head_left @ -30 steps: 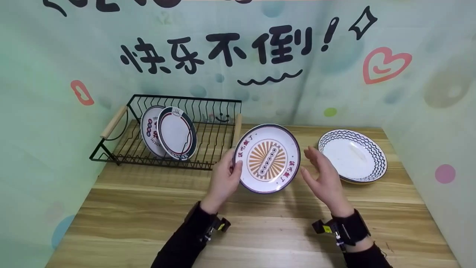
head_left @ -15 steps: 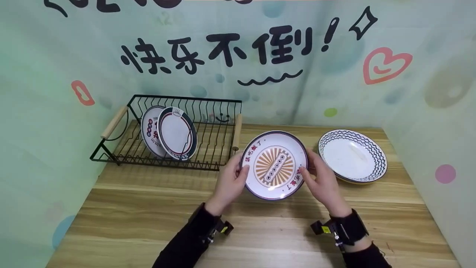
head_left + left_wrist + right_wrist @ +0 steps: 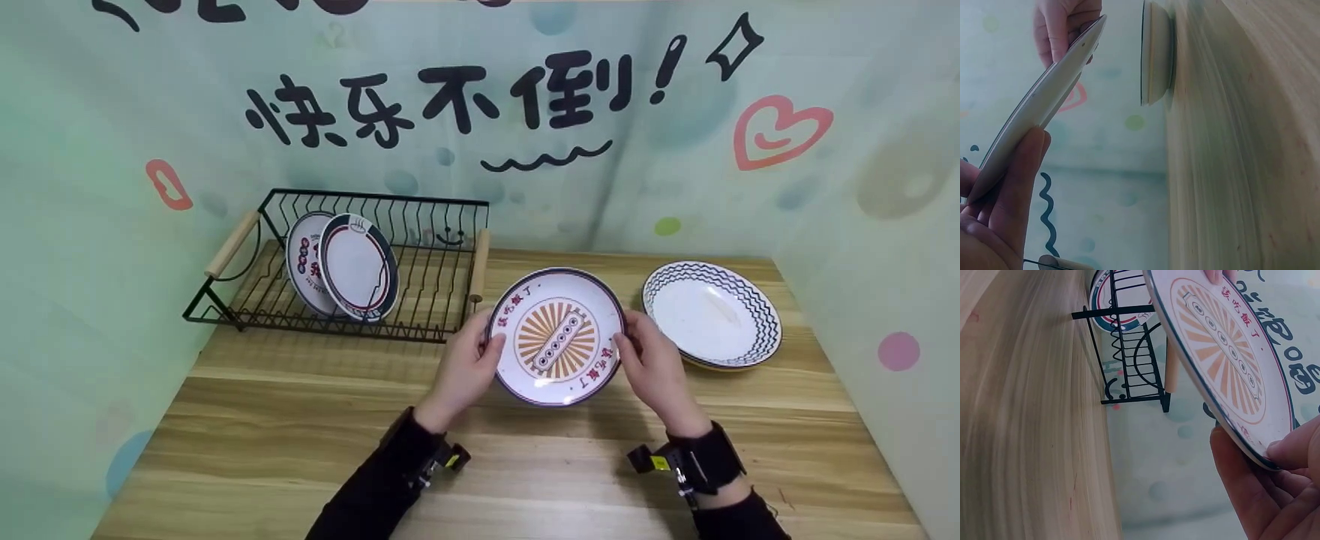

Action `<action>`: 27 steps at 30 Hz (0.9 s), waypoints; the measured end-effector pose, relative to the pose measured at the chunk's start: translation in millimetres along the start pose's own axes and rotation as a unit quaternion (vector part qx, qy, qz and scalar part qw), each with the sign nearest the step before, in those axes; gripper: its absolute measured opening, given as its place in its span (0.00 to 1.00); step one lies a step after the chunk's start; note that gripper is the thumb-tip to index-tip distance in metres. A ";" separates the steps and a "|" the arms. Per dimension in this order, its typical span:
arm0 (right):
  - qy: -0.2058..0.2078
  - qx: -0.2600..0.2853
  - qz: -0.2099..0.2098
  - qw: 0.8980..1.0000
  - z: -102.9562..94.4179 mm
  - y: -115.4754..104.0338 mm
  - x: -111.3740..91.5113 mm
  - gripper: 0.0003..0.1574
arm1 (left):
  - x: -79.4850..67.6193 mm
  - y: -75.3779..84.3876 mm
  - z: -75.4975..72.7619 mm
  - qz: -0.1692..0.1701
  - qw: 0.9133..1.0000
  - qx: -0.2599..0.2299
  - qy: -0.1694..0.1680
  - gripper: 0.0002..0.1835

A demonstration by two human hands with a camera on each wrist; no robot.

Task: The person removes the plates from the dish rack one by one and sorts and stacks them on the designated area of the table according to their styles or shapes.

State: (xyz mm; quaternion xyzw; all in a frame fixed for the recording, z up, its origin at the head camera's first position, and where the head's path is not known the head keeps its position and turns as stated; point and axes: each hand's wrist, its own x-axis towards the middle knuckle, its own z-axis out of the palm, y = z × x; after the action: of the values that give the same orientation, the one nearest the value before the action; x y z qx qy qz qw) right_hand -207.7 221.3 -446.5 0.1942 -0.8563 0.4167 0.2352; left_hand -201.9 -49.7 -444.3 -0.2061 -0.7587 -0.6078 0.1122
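Note:
A white plate (image 3: 559,337) with an orange sunburst, red characters and a dark rim is held above the table between both hands. My left hand (image 3: 463,373) grips its left edge, thumb on the face and fingers behind. On the opposite edge, my right hand (image 3: 660,375) pinches the rim the same way. From the left wrist view the plate (image 3: 1044,95) shows side-on, tilted and off the table. In the right wrist view its printed face (image 3: 1224,354) is seen, with the right thumb on the rim.
A black wire dish rack (image 3: 427,300) with wooden handles stands at the back left. Two plates lean in it, one dark-rimmed (image 3: 358,266) in front of another (image 3: 300,262). To the right, a white bowl (image 3: 705,319) with a wavy-patterned rim sits on the wooden table (image 3: 540,480).
The right hand has come in from beside the plate and taken hold of its right edge. Together with the left hand, the plate has shifted slightly right and toward the person.

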 end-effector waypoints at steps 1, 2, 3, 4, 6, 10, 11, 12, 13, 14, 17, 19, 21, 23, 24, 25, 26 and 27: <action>-0.001 0.002 0.003 1.000 -0.2 0.0 0.0 0.14 | 0.2 -0.1 -0.1 0.001 1.000 0.005 -0.001 0.22; -0.002 0.006 0.007 1.000 -0.5 -0.1 0.0 0.14 | 0.1 0.3 -0.4 0.003 1.000 0.009 -0.003 0.22; -0.003 0.010 0.009 1.000 -1.0 -0.7 0.2 0.13 | 0.3 0.6 -0.4 0.002 1.000 0.014 -0.004 0.22; -0.004 0.014 0.013 1.000 -1.6 -1.2 0.4 0.13 | 0.4 0.6 -0.6 0.003 1.000 0.018 -0.005 0.22; -0.007 0.027 0.021 0.999 -3.1 -2.9 0.8 0.13 | 0.7 0.7 -1.0 0.003 1.000 0.026 -0.007 0.22; -0.015 0.048 0.046 0.998 -5.7 -4.6 1.7 0.12 | 1.2 0.6 -1.8 -0.002 0.999 0.044 -0.010 0.22; -0.016 0.053 0.053 0.997 -6.5 -5.3 1.8 0.12 | 1.4 0.6 -2.1 -0.001 0.999 0.050 -0.011 0.21; -0.018 0.057 0.060 0.996 -7.0 -5.6 1.9 0.12 | 1.4 0.6 -2.3 0.000 0.998 0.056 -0.011 0.22; -0.019 0.061 0.068 0.996 -7.7 -6.0 2.0 0.12 | 1.6 0.7 -2.6 0.001 0.998 0.062 -0.011 0.22; -0.020 0.067 0.074 0.995 -8.5 -6.7 2.0 0.12 | 1.8 0.5 -2.9 0.003 0.998 0.067 -0.011 0.22; -0.022 0.080 0.094 0.992 -10.6 -8.6 1.8 0.12 | 2.3 0.9 -3.5 0.007 0.998 0.068 -0.017 0.22; -0.021 0.091 0.106 0.990 -11.8 -8.9 1.8 0.12 | 2.9 1.9 -3.9 0.008 0.998 0.055 -0.023 0.23; -0.019 0.104 0.115 0.988 -12.7 -9.2 2.0 0.13 | 3.4 3.3 -5.2 0.005 0.999 0.040 -0.028 0.25; -0.015 0.117 0.120 0.986 -13.7 -9.3 2.4 0.13 | 4.4 4.9 -6.6 0.000 0.999 0.034 -0.030 0.27; -0.013 0.122 0.121 0.985 -14.3 -9.6 2.6 0.14 | 4.8 5.6 -7.5 -0.002 0.999 0.039 -0.029 0.28; -0.011 0.126 0.122 0.984 -14.6 -9.6 2.8 0.14 | 5.1 6.5 -8.4 -0.004 0.998 0.048 -0.027 0.29; -0.010 0.127 0.122 0.984 -14.9 -9.7 3.1 0.15 | 5.2 7.5 -9.4 -0.008 0.998 0.062 -0.023 0.30; -0.009 0.127 0.121 0.984 -15.2 -9.9 3.3 0.15 | 5.2 8.2 -10.4 -0.010 0.997 0.076 -0.020 0.31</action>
State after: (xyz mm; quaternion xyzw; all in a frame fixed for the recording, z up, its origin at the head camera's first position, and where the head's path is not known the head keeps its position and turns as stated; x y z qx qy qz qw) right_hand -201.5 227.4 -430.2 0.1209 -0.8156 0.5461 0.1484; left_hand -203.7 -57.4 -432.5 -0.2016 -0.8069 -0.5449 0.1063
